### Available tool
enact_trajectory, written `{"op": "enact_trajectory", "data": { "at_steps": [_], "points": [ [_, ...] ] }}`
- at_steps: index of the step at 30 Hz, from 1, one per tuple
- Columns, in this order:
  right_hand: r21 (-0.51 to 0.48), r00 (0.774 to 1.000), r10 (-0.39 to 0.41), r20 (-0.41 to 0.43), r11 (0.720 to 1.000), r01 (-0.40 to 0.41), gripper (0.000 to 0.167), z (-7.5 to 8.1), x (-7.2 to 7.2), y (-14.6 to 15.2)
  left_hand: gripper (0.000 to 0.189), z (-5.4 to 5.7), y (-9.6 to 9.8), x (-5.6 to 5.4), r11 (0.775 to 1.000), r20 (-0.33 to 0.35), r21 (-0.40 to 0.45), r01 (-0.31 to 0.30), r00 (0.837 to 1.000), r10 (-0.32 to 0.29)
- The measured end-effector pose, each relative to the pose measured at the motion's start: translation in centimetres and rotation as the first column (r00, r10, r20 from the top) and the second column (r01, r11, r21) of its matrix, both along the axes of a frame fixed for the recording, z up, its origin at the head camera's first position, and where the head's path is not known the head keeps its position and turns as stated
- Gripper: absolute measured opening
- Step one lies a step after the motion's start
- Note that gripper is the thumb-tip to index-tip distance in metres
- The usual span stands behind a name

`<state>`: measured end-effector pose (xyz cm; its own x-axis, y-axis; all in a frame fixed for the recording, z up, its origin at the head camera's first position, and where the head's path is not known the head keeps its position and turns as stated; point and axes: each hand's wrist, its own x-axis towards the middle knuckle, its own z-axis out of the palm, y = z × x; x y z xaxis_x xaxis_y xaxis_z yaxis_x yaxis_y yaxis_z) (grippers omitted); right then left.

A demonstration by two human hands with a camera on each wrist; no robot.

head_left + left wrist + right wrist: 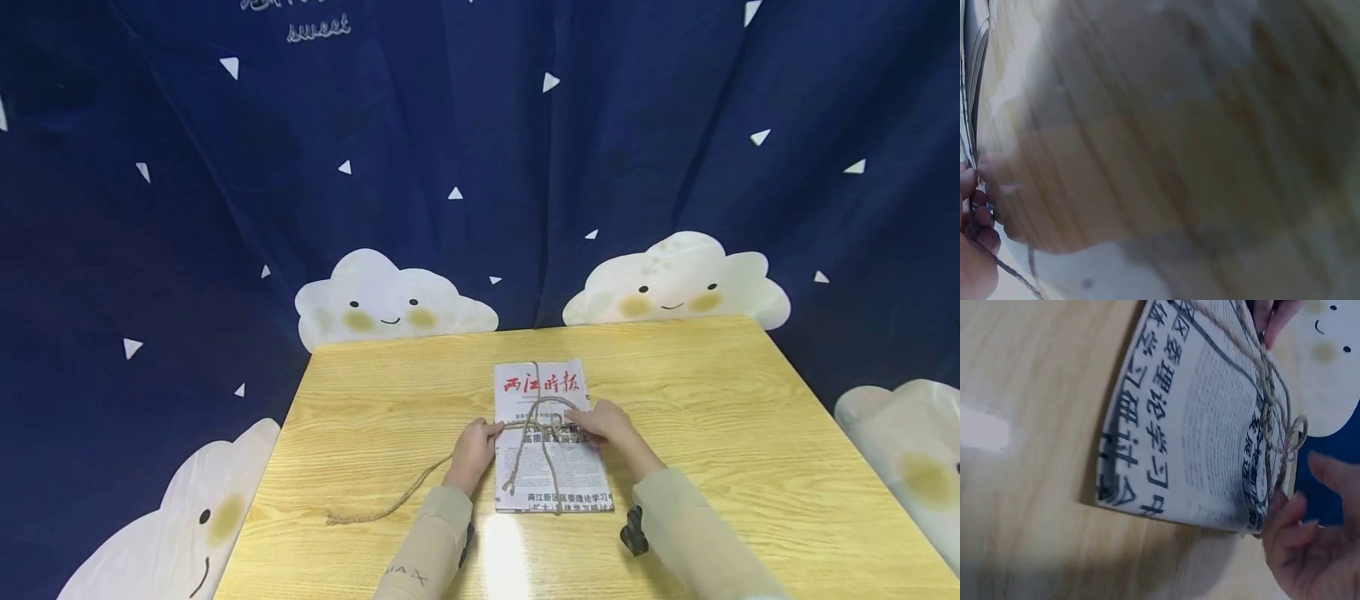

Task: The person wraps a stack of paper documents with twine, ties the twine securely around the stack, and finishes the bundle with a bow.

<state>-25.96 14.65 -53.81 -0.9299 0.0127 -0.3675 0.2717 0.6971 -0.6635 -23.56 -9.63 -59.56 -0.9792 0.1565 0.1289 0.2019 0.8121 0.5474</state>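
A folded newspaper bundle with a red masthead lies on the wooden table. Thin twine crosses over it lengthwise and sideways, with a small loop rising near the right side. My left hand is at the bundle's left edge, pinching the twine between thumb and fingers. A loose tail of twine trails from that hand across the table. At the right edge, my right hand has its fingertips against the twine and paper. Its thumb stands apart from the fingers in the right wrist view.
The pale wooden table extends on both sides of the bundle. Behind it hangs a dark blue curtain printed with white triangles and smiling clouds. A black wrist device sits under the right sleeve.
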Motion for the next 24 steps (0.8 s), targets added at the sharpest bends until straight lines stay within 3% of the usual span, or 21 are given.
{"op": "enact_trajectory", "data": {
  "at_steps": [2, 5, 8, 12, 16, 18, 21, 24],
  "points": [
    [-0.115, 0.996, 0.025, 0.085, 0.993, -0.015, 0.028, -0.2, 0.4, -0.3, 0.025, 0.0, 0.0, 0.0, 1.000, 0.004, 0.001, -0.003, 1.000, 0.003],
    [-0.240, 0.993, -0.027, 0.113, 0.969, 0.054, 0.014, -0.5, 0.7, -0.7, 0.024, 0.0, -0.1, 0.0, 1.000, 0.000, -0.003, -0.004, 1.000, 0.004],
    [-0.288, 0.990, -0.087, 0.109, 0.951, 0.115, 0.016, -0.7, 0.9, -1.0, 0.024, 0.0, 0.0, 0.0, 1.000, -0.015, 0.000, 0.001, 1.000, -0.001],
    [-0.342, 0.977, -0.090, 0.193, 0.927, 0.153, 0.025, -0.7, 1.3, -1.6, 0.025, 0.0, 0.0, 0.1, 1.000, -0.021, 0.009, 0.005, 1.000, -0.005],
    [-0.399, 0.966, -0.106, 0.234, 0.896, 0.195, 0.014, -1.3, 1.4, -2.1, 0.027, 0.0, 0.0, 0.0, 1.000, -0.020, 0.005, 0.011, 1.000, -0.011],
    [-0.441, 0.972, -0.129, 0.197, 0.874, 0.205, 0.011, -1.6, 1.2, -2.2, 0.026, 0.0, 0.1, 0.0, 1.000, -0.016, 0.008, 0.007, 1.000, -0.007],
    [-0.432, 0.980, -0.186, 0.065, 0.880, 0.195, 0.016, -1.5, 0.5, -2.0, 0.026, 0.0, 0.1, 0.1, 1.000, -0.010, 0.009, 0.001, 1.000, -0.001],
    [-0.424, 0.971, -0.226, -0.082, 0.889, 0.172, 0.023, -1.0, -0.5, -1.8, 0.027, 0.1, 0.1, 0.1, 1.000, -0.008, 0.010, 0.002, 1.000, -0.002]
  ]
}}
